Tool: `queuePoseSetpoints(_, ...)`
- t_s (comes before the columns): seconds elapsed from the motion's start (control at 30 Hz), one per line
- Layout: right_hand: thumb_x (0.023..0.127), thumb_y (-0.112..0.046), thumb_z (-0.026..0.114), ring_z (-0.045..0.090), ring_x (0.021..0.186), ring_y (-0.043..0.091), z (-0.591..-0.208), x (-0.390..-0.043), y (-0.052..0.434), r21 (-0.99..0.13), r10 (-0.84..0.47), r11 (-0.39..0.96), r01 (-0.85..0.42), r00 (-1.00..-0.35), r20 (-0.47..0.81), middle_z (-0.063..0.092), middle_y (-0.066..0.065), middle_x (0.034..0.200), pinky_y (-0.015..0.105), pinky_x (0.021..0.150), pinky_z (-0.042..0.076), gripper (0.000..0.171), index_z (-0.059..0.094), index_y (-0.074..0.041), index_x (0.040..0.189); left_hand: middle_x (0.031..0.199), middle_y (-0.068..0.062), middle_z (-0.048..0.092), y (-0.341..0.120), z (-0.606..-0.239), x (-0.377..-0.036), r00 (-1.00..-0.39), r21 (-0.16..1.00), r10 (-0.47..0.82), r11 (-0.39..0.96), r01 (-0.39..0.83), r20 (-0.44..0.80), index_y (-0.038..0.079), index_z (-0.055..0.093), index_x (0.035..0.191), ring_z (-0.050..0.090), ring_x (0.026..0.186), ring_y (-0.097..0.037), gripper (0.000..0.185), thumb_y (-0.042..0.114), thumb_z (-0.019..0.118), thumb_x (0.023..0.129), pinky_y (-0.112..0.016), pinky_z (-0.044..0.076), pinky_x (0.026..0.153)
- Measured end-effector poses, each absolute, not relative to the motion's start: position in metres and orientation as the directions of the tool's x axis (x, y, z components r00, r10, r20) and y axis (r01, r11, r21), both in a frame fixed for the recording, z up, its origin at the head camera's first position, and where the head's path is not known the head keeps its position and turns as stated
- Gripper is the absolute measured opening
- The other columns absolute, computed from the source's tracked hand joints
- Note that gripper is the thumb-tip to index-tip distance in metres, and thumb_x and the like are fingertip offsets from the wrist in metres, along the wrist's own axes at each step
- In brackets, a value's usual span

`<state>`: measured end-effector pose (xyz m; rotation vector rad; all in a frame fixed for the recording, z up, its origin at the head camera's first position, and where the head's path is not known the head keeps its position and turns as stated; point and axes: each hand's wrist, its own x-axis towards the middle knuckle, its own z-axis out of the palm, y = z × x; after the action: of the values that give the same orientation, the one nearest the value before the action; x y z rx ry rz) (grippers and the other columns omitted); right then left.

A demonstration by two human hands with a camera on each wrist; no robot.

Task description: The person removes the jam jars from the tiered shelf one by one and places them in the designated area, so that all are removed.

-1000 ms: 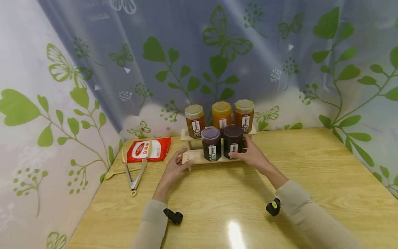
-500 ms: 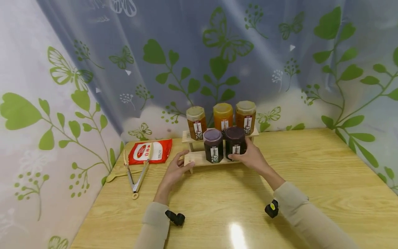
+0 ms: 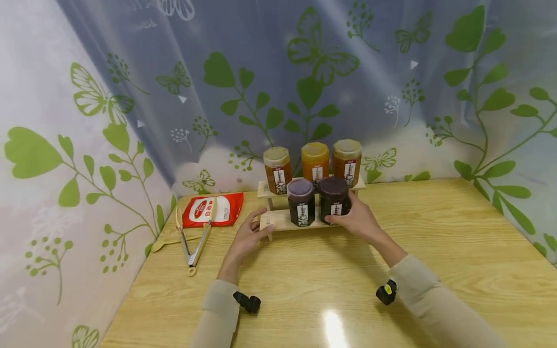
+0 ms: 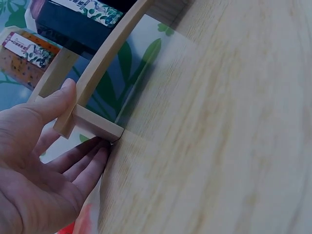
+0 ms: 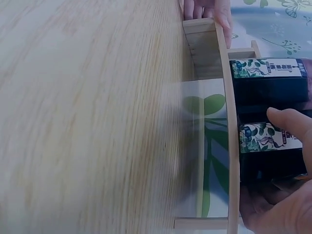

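Note:
A two-step wooden rack stands near the back of the table. My left hand holds the left end of its lower step, thumb on top and fingers behind the leg, as the left wrist view shows. On that lower step are two dark jam jars, a left one and a right one. My right hand grips the right dark jar, thumb across the front by its label; its other fingers are partly hidden behind the jar.
Behind, on the upper step, stand an amber jar, a yellow-orange jar and another amber jar. To the left lie a red-and-white packet, metal tongs partly over it, and a wooden spoon. A patterned curtain hangs behind.
The head view shifts slightly, so the scene sits a little farther right in it. Both hands stay where they were, the left on the rack's end and the right around the dark jar.

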<state>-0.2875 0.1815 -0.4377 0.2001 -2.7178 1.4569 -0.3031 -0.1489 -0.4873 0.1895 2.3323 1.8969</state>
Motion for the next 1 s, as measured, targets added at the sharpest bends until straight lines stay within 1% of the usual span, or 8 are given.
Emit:
queuePoseSetpoints(0.17, 0.086, -0.035, 0.085, 0.053, 0.132, 0.047, -0.436, -0.283, 0.188, -0.826, -0.091, 0.549, -0.125, -0.992, 0.089, 0.054, 0.027, 0.145, 0.063, 0.107, 0.042, 0.092, 0.036, -0.005, 0.158, 0.151, -0.02, 0.052, -0.148, -0.485, -0.304, -0.983, 0.978, 0.18, 0.208, 0.015, -0.023, 0.024, 0.047, 0.156, 0.047, 0.143, -0.037, 0.065, 0.026, 0.076, 0.098, -0.055, 0.038, 0.115)
queuePoseSetpoints(0.33, 0.086, -0.034, 0.085, 0.052, 0.133, 0.046, -0.435, -0.277, 0.196, -0.834, -0.091, 0.541, -0.107, -0.993, 0.069, 0.054, 0.026, 0.146, 0.063, 0.106, 0.042, 0.092, 0.036, -0.007, 0.159, 0.153, -0.019, 0.05, -0.148, -0.484, -0.304, -0.984, 0.973, 0.174, 0.231, 0.012, -0.029, 0.025, 0.047, 0.155, 0.045, 0.144, -0.037, 0.065, 0.027, 0.076, 0.097, -0.055, 0.038, 0.115)
queuePoseSetpoints(0.5, 0.086, -0.034, 0.086, 0.053, 0.131, 0.047, -0.434, -0.274, 0.205, -0.83, -0.086, 0.549, -0.098, -0.994, 0.06, 0.055, 0.028, 0.144, 0.063, 0.104, 0.043, 0.092, 0.037, -0.005, 0.158, 0.151, -0.02, 0.053, -0.148, -0.484, -0.303, -0.985, 0.971, 0.167, 0.239, 0.002, -0.04, 0.024, 0.047, 0.156, 0.05, 0.14, -0.036, 0.065, 0.028, 0.076, 0.098, -0.055, 0.04, 0.114)
queuePoseSetpoints(0.7, 0.086, -0.036, 0.086, 0.05, 0.134, 0.049, -0.433, -0.269, 0.217, -0.823, -0.074, 0.562, -0.077, -0.996, 0.043, 0.051, 0.029, 0.147, 0.064, 0.105, 0.042, 0.098, 0.032, -0.004, 0.161, 0.147, -0.019, 0.056, -0.147, -0.485, -0.304, -0.984, 0.974, 0.174, 0.225, 0.003, -0.037, 0.024, 0.046, 0.156, 0.055, 0.135, -0.034, 0.065, 0.025, 0.076, 0.098, -0.053, 0.042, 0.111)
queuePoseSetpoints(1.0, 0.086, -0.036, 0.086, 0.043, 0.139, 0.051, -0.43, -0.263, 0.238, -0.821, -0.066, 0.566, -0.072, -0.997, 0.042, 0.047, 0.03, 0.151, 0.067, 0.107, 0.039, 0.095, 0.036, 0.0, 0.158, 0.144, -0.019, 0.059, -0.145, -0.482, -0.301, -0.986, 0.975, 0.161, 0.22, -0.003, -0.039, 0.024, 0.047, 0.155, 0.059, 0.131, -0.033, 0.065, 0.024, 0.077, 0.097, -0.051, 0.043, 0.11)
